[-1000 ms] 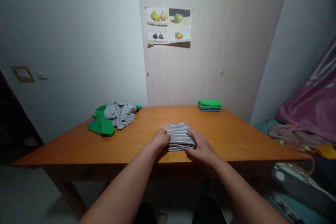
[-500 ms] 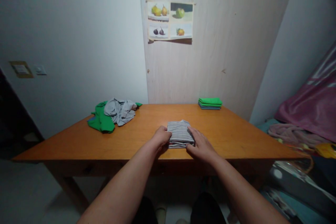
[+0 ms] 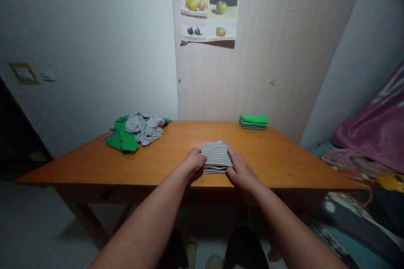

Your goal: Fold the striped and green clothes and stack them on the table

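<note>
A folded grey-and-white striped garment [image 3: 216, 156] lies near the front edge of the wooden table [image 3: 277, 164]. My left hand [image 3: 195, 162] grips its left side with curled fingers. My right hand [image 3: 241, 172] holds its right side, thumb on top and fingers tucked at the edge. Both forearms reach in from the bottom of the view.
A loose heap of green and grey clothes [image 3: 135, 134] sits at the table's back left. A neat stack of folded green and blue cloths [image 3: 253, 121] is at the back right. A fruit poster [image 3: 208, 19] hangs on the wall panel. Bedding [image 3: 375, 134] lies to the right.
Both hands have closed in on the sides of the striped garment, the right hand's fingers drawing off its top. The view has tilted slightly.
</note>
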{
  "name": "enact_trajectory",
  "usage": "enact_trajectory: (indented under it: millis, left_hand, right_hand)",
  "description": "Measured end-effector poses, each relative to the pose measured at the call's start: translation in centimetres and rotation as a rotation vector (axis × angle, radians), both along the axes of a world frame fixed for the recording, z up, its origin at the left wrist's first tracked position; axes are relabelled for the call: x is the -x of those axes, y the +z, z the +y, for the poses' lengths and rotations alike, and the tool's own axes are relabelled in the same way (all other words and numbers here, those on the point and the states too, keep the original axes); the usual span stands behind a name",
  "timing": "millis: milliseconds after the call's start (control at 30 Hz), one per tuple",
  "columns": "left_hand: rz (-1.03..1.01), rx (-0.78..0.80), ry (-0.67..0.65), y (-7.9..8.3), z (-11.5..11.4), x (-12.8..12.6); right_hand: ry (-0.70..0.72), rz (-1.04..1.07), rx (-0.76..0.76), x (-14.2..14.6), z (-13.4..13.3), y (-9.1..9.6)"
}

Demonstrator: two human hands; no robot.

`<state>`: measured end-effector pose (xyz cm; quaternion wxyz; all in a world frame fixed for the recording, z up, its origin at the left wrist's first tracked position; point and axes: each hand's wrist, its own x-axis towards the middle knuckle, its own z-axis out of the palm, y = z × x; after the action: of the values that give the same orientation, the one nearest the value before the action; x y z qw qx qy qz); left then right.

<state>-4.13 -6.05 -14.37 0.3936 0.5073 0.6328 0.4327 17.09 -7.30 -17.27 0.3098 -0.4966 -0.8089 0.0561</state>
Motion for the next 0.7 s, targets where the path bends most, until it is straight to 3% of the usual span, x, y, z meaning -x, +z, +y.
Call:
enact_trajectory:
  millis: [300, 700]
  left_hand:
    - [0.01, -0.015, -0.003, -0.65, 0.3, 0.22]
    - [-0.065, -0.012, -0.036, 0.12, -0.32, 0.02]
  right_hand:
    - [0.024, 0.033, 0.096, -0.48, -0.08, 0.52]
    - [-0.092, -0.026, 0.093, 0.33, -0.18, 0.82]
